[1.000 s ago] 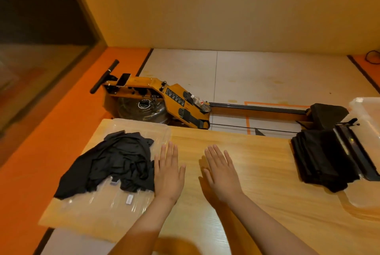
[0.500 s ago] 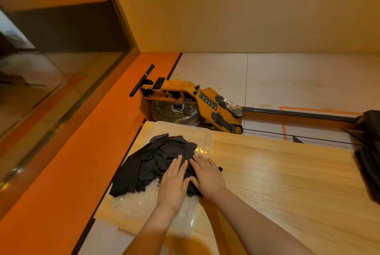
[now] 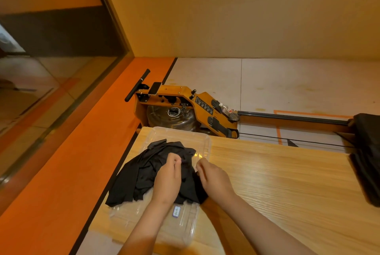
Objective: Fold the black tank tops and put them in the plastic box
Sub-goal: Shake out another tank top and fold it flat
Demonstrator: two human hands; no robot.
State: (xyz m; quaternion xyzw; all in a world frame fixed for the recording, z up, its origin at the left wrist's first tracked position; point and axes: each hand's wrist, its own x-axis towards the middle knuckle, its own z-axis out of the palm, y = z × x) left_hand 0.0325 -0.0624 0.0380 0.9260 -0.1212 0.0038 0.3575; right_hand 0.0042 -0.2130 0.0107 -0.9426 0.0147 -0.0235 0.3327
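Nearest: shallow clear plastic tray (image 3: pixel 186 230), ribbed and glossy, flat on pale wood-grain worktop (image 3: pixel 287 189). On tray: black tank tops (image 3: pixel 141 174), a soft matte crumpled heap, spilling over the left rim. Left grip (image 3: pixel 167 180): curled, pinches a fabric fold. Right grip (image 3: pixel 213 178): curled, grasps heap's right edge. Beyond, on floor: orange rowing machine (image 3: pixel 205 108) with round tank.

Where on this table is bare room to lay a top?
Free: the wooden table between the right hand and the dark stack at right. Crowded: the left end, black tank tops heaped on the clear plastic tray, the left hand gripping them.
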